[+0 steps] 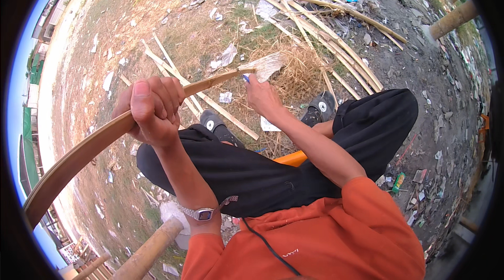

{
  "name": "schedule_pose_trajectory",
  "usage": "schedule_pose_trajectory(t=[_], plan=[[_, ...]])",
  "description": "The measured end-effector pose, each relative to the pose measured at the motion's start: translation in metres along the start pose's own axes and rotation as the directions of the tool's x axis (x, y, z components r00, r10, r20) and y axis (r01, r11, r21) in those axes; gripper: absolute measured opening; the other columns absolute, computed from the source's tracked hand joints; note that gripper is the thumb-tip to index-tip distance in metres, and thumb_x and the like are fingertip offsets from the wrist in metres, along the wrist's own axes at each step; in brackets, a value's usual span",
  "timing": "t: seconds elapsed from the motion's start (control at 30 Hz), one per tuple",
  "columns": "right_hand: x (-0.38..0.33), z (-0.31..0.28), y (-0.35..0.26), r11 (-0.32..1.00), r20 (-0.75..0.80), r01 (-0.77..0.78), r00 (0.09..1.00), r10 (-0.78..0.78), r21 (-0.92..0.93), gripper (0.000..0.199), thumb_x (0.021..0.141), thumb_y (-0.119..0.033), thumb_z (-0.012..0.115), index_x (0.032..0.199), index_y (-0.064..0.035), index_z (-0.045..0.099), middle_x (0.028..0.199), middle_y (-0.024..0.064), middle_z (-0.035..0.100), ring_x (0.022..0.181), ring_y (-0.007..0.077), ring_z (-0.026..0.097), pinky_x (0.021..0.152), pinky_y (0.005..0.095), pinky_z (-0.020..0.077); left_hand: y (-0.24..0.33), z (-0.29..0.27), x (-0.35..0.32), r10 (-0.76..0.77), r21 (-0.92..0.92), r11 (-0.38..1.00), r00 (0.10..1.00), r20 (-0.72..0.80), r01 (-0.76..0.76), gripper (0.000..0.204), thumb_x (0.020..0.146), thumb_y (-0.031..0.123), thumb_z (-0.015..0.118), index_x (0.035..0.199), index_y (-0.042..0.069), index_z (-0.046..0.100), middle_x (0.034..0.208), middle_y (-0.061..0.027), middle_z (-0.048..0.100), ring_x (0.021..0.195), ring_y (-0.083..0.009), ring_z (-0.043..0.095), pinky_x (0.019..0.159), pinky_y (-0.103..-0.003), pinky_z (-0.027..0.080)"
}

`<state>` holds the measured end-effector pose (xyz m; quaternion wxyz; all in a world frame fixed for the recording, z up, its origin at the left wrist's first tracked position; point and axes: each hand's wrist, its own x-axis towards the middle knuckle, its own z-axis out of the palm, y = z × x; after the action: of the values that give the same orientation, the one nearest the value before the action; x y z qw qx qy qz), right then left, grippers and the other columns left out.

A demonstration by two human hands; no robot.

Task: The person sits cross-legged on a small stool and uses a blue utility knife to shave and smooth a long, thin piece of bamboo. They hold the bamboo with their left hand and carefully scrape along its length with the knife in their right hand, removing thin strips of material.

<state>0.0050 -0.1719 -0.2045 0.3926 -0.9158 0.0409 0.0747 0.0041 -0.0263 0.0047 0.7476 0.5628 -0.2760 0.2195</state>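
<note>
I'd call the bamboo strip (92, 143), held above the littered ground (178, 36), light and springy, best gripped across its flat middle, where the left hand (156, 106) wraps round it, while the right hand (263, 97) pinches a blue tool (245, 77) at its far end.

Bright daylight bleaches the left edge of the ground (189, 30); the right edge looks darker. Fisheye distortion bends both.
</note>
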Motion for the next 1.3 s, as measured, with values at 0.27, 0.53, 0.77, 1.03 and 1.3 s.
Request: schedule_pose_trajectory(t=[0.27,0.53,0.77,1.03,1.3], plan=[[0.010,0.002,0.008,0.997,0.030,-0.046,0.998,0.048,-0.060,0.023,0.093,-0.021,0.039,0.100,-0.0001,0.047,0.081,0.0307,0.059,0.081,0.0468,0.060,0.072,0.0533,0.0479,-0.004,-0.008,0.004,-0.001,-0.085,0.996,0.999,0.034,0.004,0.040,0.086,0.007,0.039,0.048,0.008,0.029,0.038,-0.0023,0.030,0.028,-0.0091,0.022,0.030,-0.026,0.025],[0.005,0.016,0.012,0.996,-0.088,0.029,0.996,-0.021,0.089,0.022,0.093,-0.025,0.041,0.099,-0.0040,0.046,0.069,0.0298,0.058,0.067,0.0488,0.057,0.060,0.0576,0.0435,-0.002,-0.009,0.005,0.011,-0.058,0.998,0.996,0.093,-0.005,0.040,0.086,0.008,0.038,0.048,0.008,0.028,0.038,-0.0016,0.028,0.028,-0.0089,0.023,0.030,-0.025,0.024],[0.001,0.003,-0.007,0.996,0.024,-0.063,0.998,0.061,0.056,0.026,0.094,-0.026,0.040,0.099,-0.0008,0.045,0.076,0.0308,0.059,0.073,0.0486,0.058,0.065,0.0565,0.0441,-0.005,-0.019,0.010,0.021,-0.055,0.998,0.997,0.080,-0.017,0.040,0.087,0.010,0.039,0.049,0.008,0.029,0.039,-0.0014,0.028,0.028,-0.0091,0.023,0.030,-0.025,0.024],[0.007,-0.002,-0.008,0.998,0.033,-0.055,0.998,0.055,0.000,0.020,0.091,-0.015,0.039,0.101,0.0004,0.047,0.083,0.0294,0.061,0.081,0.0466,0.061,0.074,0.0548,0.0466,-0.002,-0.013,0.007,0.013,-0.042,0.999,0.993,0.119,-0.008,0.041,0.086,0.009,0.039,0.046,0.008,0.028,0.038,-0.0018,0.030,0.027,-0.0096,0.024,0.029,-0.026,0.025],[-0.001,-0.014,-0.011,0.999,0.076,-0.038,0.996,0.040,-0.027,0.024,0.089,-0.013,0.039,0.105,0.0028,0.049,0.086,0.0294,0.061,0.085,0.0438,0.061,0.074,0.0525,0.0475,-0.003,-0.016,0.006,0.020,-0.064,0.998,0.993,0.118,-0.013,0.040,0.086,0.008,0.039,0.047,0.008,0.029,0.038,-0.0011,0.029,0.027,-0.0090,0.024,0.029,-0.025,0.025]])
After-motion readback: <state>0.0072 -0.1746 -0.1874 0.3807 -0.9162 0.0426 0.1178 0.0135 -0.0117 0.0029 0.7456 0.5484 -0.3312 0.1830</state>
